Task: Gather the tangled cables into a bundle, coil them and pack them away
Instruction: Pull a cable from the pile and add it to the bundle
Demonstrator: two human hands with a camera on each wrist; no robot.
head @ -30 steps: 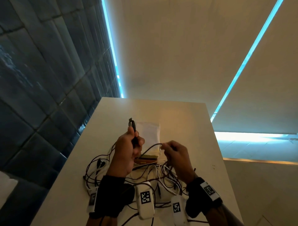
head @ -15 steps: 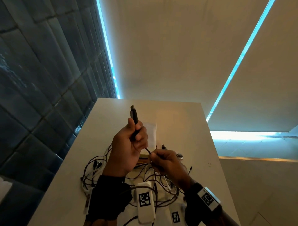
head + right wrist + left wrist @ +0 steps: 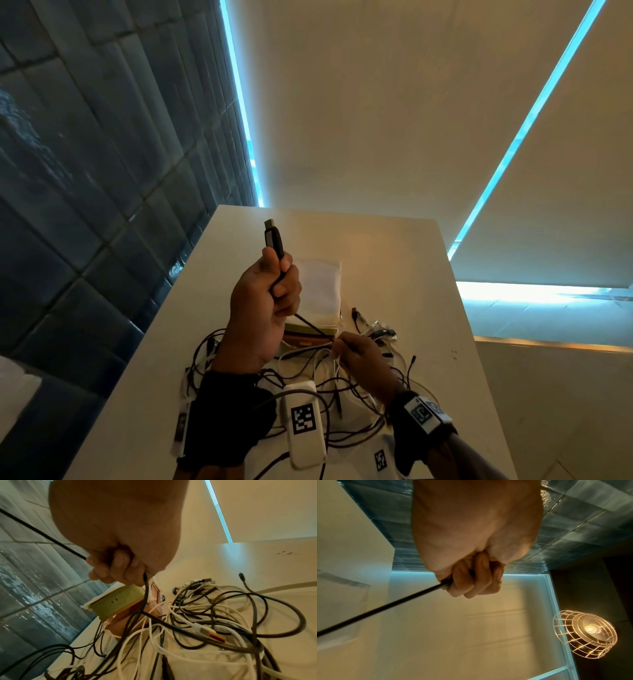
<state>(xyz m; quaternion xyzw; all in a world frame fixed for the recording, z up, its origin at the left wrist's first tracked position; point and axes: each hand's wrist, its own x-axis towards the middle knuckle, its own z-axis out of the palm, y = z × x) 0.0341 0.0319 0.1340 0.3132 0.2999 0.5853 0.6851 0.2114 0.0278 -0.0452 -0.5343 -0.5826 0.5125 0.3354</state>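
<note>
early days here: my left hand point(image 3: 265, 308) grips the thin black usb cable point(image 3: 274, 240), my right hand point(image 3: 363, 359) pinches it lower down, while the tangled heap of black and white cables point(image 3: 214, 615) lies uncoiled, nothing packed.

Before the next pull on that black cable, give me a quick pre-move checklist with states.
1. Left hand grips the black cable just below its plug: ok.
2. Right hand pinches the same cable lower down: ok.
3. Stretch between the hands is straight: ok.
4. Cable free of the cable pile below the right hand: not ok, it runs down into the tangle.
5. Far end of the cable located: cannot tell.
6. White pouch open and ready for packing: cannot tell.
</note>
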